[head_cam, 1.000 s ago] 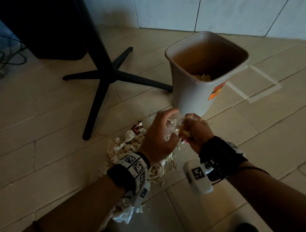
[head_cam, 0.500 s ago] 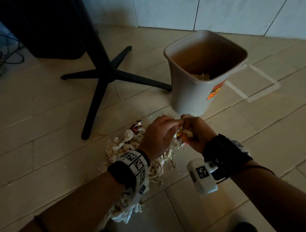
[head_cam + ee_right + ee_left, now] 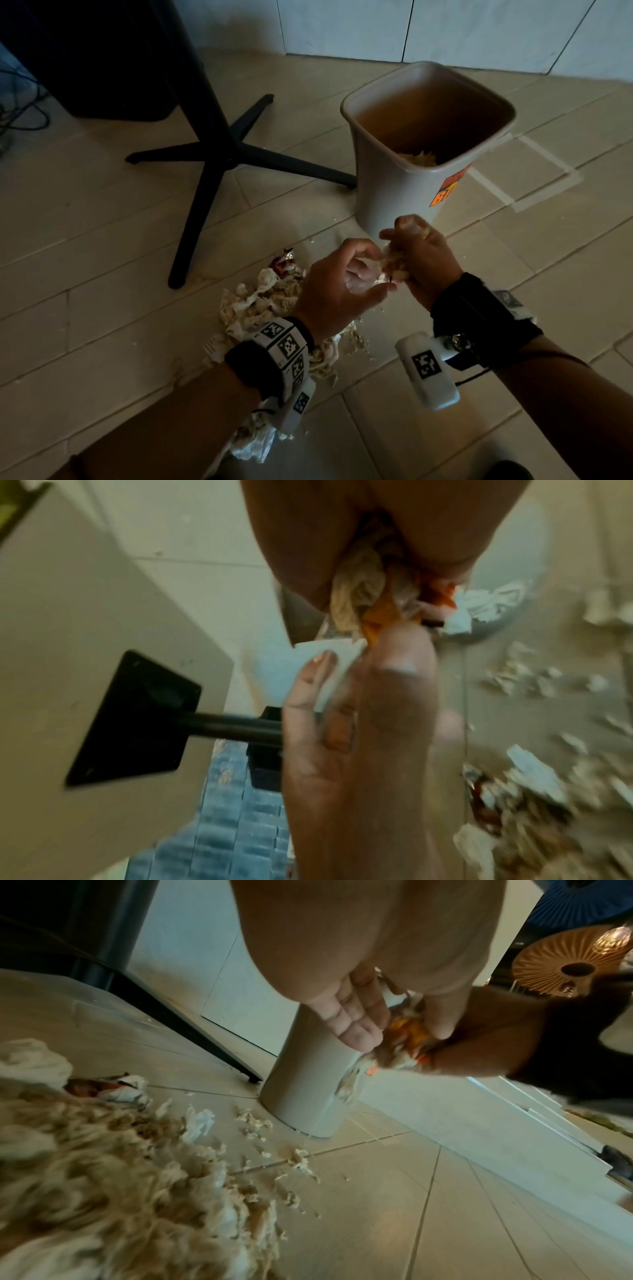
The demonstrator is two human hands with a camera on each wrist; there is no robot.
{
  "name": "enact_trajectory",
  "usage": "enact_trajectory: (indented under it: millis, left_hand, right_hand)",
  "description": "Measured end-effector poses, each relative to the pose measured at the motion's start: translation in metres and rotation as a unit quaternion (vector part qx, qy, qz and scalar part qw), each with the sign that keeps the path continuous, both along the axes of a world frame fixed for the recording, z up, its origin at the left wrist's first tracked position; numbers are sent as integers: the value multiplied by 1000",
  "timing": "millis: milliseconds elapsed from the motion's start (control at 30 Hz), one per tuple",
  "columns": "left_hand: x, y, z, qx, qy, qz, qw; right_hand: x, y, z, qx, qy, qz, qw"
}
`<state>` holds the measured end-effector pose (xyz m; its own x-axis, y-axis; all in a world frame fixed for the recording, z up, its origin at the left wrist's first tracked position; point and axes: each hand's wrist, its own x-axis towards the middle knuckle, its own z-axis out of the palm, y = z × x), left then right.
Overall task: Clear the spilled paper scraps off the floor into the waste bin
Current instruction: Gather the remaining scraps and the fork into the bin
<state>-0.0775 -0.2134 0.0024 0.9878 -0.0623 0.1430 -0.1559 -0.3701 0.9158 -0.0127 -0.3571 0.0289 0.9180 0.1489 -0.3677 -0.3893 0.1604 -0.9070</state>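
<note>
Clearance partly done: some scraps (image 3: 416,158) lie in the bin (image 3: 390,198), right hand (image 3: 424,260) grips a wad (image 3: 394,267) beside the bin, left hand (image 3: 339,291) pressing it straight-fingered, while the pile (image 3: 270,305) beside the bin awaits removal.

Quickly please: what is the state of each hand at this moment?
Left hand: open, fingers nearly straight, touching the wad of paper scraps.
Right hand: closed around that wad, holding it near the waste bin.
</note>
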Motion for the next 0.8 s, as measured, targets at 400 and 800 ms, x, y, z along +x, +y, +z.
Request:
enact_trajectory:
  millis: [400,800]
  left_hand:
    - [10,55,-58,214,6,68,974]
    - [26,104,-67,410,327,56,849]
  right_hand:
    - [50,-15,107,-90,-387,-17,917]
    - [137,-7,111,-310,-298,37,902]
